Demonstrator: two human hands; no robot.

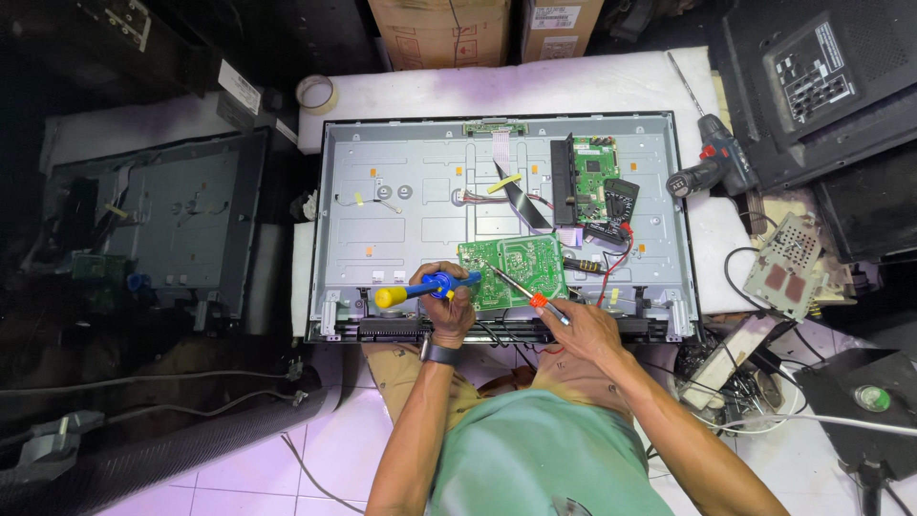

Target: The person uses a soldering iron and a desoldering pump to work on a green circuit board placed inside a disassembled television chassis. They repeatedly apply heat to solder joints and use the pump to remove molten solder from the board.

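A person leans over the bare metal back of a flat-screen set (411, 191) lying on a white-padded counter (573, 86). The left hand (449, 304) is closed around a blue-and-yellow solder sucker (420, 289), its tip reaching onto the green circuit board (516, 268) at the set's lower edge. The right hand (578, 325) grips a soldering iron (521, 290), tip touching the same board just beside the sucker. A cordless drill (712, 162) lies well apart.

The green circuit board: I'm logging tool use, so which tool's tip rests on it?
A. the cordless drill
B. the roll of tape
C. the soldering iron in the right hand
C: the right hand holds the soldering iron, its tip on the green circuit board.
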